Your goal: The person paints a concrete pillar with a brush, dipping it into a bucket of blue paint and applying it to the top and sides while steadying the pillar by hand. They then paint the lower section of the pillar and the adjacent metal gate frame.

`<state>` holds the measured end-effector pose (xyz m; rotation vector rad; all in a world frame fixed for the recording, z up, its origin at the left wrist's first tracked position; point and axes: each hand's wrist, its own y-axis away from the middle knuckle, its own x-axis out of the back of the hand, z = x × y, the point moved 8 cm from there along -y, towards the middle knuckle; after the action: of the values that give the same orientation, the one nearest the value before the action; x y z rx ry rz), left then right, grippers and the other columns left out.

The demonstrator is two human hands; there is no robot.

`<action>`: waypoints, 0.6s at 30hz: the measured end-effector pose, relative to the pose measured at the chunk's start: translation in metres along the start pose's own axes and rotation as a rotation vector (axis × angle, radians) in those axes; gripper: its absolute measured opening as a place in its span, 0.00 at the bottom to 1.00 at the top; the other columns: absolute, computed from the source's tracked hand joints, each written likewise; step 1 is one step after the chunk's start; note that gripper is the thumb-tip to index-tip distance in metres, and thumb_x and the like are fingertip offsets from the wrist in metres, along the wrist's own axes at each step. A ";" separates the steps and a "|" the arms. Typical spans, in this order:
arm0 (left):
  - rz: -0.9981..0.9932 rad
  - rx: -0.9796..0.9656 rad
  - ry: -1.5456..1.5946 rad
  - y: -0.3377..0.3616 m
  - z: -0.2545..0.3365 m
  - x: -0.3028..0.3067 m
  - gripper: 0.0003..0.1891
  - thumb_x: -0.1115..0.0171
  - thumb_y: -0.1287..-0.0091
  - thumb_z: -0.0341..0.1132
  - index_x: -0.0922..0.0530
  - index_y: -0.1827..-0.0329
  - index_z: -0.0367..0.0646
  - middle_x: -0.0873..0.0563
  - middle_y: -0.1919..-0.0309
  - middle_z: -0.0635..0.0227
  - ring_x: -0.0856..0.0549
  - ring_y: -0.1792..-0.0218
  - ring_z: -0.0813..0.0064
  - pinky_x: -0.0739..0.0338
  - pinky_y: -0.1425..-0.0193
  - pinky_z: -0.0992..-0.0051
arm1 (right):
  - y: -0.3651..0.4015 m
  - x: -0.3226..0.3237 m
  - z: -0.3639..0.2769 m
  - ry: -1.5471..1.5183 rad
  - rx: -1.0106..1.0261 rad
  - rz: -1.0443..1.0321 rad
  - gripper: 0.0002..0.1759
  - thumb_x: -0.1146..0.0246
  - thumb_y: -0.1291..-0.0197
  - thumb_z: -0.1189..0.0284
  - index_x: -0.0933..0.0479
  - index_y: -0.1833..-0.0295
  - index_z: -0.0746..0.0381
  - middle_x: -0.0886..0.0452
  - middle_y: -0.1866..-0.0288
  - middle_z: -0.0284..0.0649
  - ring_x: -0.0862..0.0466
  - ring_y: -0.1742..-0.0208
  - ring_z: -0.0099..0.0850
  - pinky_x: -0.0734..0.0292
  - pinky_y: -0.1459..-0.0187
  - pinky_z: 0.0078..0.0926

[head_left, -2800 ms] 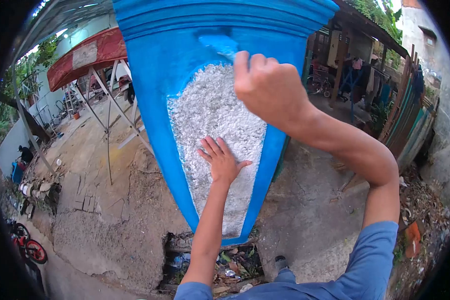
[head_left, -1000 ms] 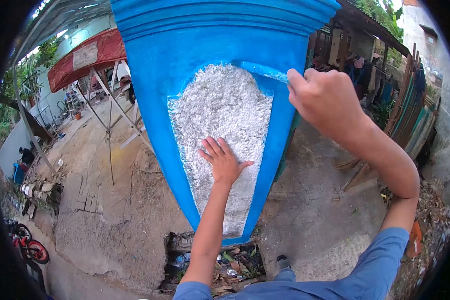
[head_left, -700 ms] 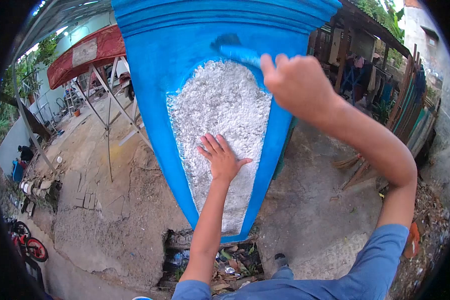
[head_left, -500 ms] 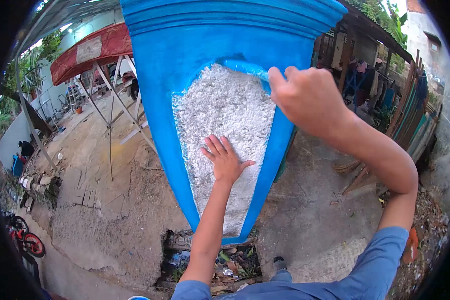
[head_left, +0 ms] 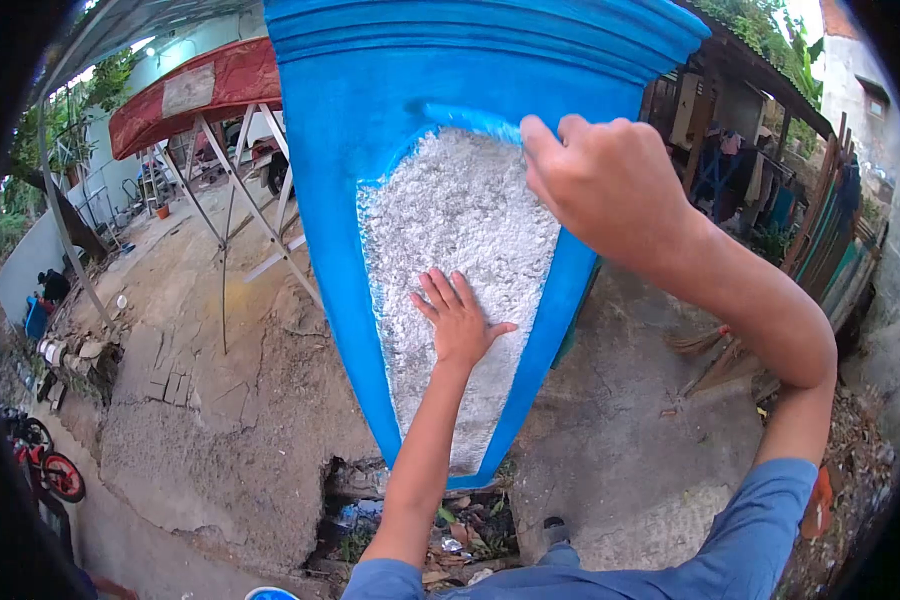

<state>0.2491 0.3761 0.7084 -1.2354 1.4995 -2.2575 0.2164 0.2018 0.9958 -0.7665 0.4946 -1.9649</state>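
A tall blue pillar (head_left: 330, 240) stands before me, with a rough white textured panel (head_left: 470, 200) set into its face. My left hand (head_left: 464, 322) lies with fingers spread against the lower half of that panel. My right hand (head_left: 610, 190) is closed at the panel's upper right edge, around what looks like a paintbrush (head_left: 505, 126) covered in blue paint. Most of the handle is hidden by my fingers. The brush end touches the blue border along the panel's arched top, where a wet, darker blue patch shows to its left.
A drainage hole (head_left: 360, 515) with leaves and litter opens at the pillar's foot. To the left stand a red-covered frame (head_left: 210, 85) on metal legs and a red bicycle (head_left: 60, 475). A broom (head_left: 698, 342) and leaning planks (head_left: 830, 220) are on the right. A blue-rimmed container (head_left: 270, 594) shows at the bottom edge.
My right hand and the brush have moved a little left along the arched top edge. The left hand stays on the panel. The whole view has shifted slightly.
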 end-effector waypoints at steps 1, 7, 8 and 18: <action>-0.011 0.006 0.003 0.000 0.000 -0.001 0.76 0.35 0.62 0.74 0.72 0.32 0.21 0.70 0.33 0.22 0.71 0.32 0.24 0.72 0.38 0.26 | -0.005 0.005 0.001 0.034 -0.020 0.061 0.03 0.39 0.59 0.76 0.25 0.80 0.64 0.22 0.81 0.45 0.17 0.79 0.36 0.25 0.82 0.29; -0.036 0.019 0.001 0.001 -0.001 -0.002 0.76 0.34 0.62 0.73 0.71 0.32 0.20 0.69 0.33 0.23 0.71 0.32 0.25 0.72 0.38 0.26 | -0.014 -0.021 -0.009 -0.027 0.047 -0.036 0.03 0.39 0.58 0.75 0.20 0.78 0.60 0.20 0.78 0.42 0.15 0.75 0.36 0.22 0.77 0.29; -0.028 0.016 0.010 0.001 -0.001 -0.001 0.76 0.34 0.62 0.73 0.70 0.32 0.20 0.69 0.33 0.23 0.71 0.32 0.25 0.72 0.37 0.26 | -0.010 -0.026 -0.015 -0.079 0.065 -0.083 0.02 0.38 0.58 0.75 0.20 0.78 0.60 0.20 0.78 0.43 0.15 0.75 0.36 0.22 0.77 0.29; -0.035 0.021 0.023 0.003 -0.001 -0.002 0.76 0.34 0.62 0.73 0.70 0.31 0.21 0.69 0.33 0.24 0.72 0.32 0.26 0.72 0.38 0.26 | -0.031 -0.014 -0.010 0.068 0.090 0.059 0.03 0.39 0.58 0.75 0.21 0.79 0.62 0.20 0.78 0.42 0.15 0.74 0.35 0.23 0.79 0.27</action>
<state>0.2486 0.3759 0.7048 -1.2429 1.4692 -2.3112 0.1954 0.2294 1.0036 -0.6241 0.4608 -1.9494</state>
